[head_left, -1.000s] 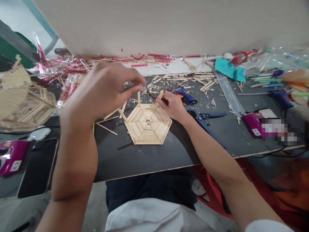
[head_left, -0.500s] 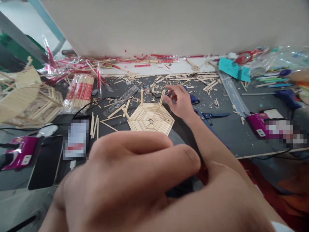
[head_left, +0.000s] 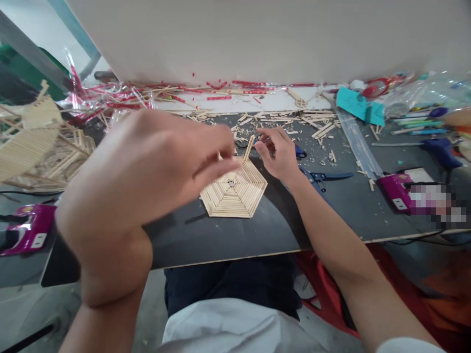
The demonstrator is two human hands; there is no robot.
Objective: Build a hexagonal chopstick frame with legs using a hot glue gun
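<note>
Pale wall [head_left: 257, 39] rises behind your dark desk [head_left: 257, 238], with red wrappers [head_left: 253, 84] strewn along its foot and stick scraps [head_left: 324, 130] scattered across the back of the desktop.

Your hexagon [head_left: 239, 196] of tight-laid sticks lies flat on the desk in front of you, its upper left part hidden by your left hand [head_left: 154, 162]. That hand is raised over it, blurred, thumb and forefinger close together; you can't tell from this view whether they pinch anything.

Your right hand [head_left: 277, 154] is just beyond the hexagon's upper right corner, fingers curved and thumb apart from them, with nothing visible in its grip. Just beside your thumb, a stick post [head_left: 248, 148] stands at that corner, tilted a little to the right.

Past your right hand, a blue tool [head_left: 300, 151] shows in part, and blue cutters [head_left: 327, 176] lie to the right of your wrist. Farther right you have clear strips [head_left: 358, 142], teal paper [head_left: 358, 104], pens [head_left: 415, 125], a glue gun [head_left: 441, 152] and a purple box [head_left: 394, 193]. At far left sit a stick model [head_left: 31, 142] and another purple box [head_left: 35, 228].
</note>
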